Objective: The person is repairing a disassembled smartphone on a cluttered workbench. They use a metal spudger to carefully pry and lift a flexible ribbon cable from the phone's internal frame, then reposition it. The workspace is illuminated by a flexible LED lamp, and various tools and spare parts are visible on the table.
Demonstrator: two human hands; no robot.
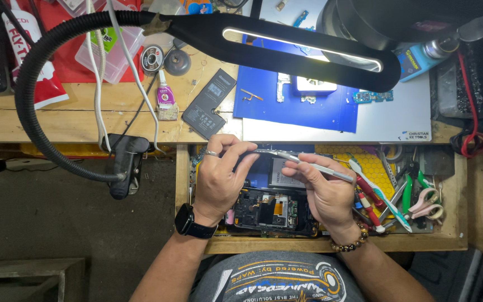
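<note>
My left hand [222, 176], with a ring and a black wrist watch, grips the left edge of an opened smartphone [272, 210] held over an open wooden drawer [336, 243]. The phone's back is off and its black circuit boards show. My right hand [322, 190], wearing a bead bracelet, holds thin metal tweezers [314, 165] whose tip points left toward the phone's upper edge near my left fingers.
A black gooseneck lamp [308, 47] arches over the wooden bench. On the bench lie a phone battery [211, 103], a glue tube [165, 95], a blue mat [303, 103] with small parts, and a plastic box [113, 50]. The drawer holds a toothbrush [375, 193], screwdrivers and pliers [429, 204].
</note>
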